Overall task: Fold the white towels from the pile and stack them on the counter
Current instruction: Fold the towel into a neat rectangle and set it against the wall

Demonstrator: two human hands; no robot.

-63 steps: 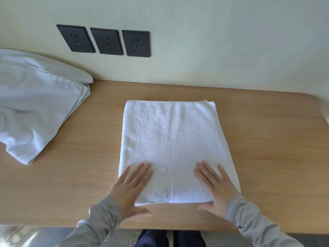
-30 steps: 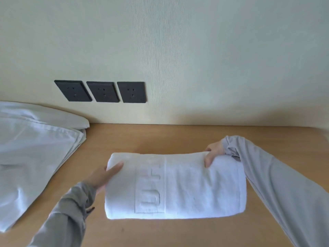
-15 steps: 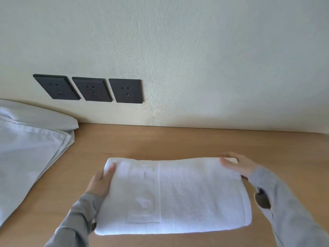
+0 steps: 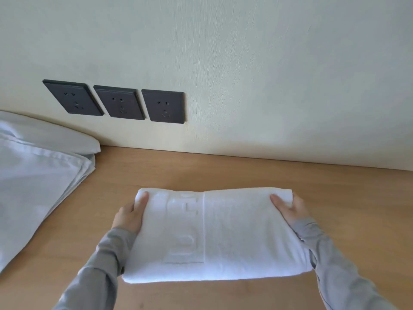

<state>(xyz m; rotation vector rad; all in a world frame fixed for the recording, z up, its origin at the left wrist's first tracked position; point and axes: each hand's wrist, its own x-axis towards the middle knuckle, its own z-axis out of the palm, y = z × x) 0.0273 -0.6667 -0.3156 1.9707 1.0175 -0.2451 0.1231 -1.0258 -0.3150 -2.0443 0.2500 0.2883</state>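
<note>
A folded white towel (image 4: 234, 238) with an embossed band lies across the middle of the wooden counter (image 4: 223, 171). My left hand (image 4: 129, 214) grips its far left corner, thumb on top and fingers hidden under the fold. My right hand (image 4: 290, 209) grips the far right corner the same way. Both grey sleeves run along the towel's short sides.
A pile of white linen (image 4: 38, 182) covers the counter's left end, touching the wall. Three dark wall sockets (image 4: 120, 104) sit above the counter at the back left. Bare wood shows to the right of the towel and behind it.
The flat towel was folded in half toward the wall. Since then both hands have settled on its far corners, with the towel a little nearer to me.
</note>
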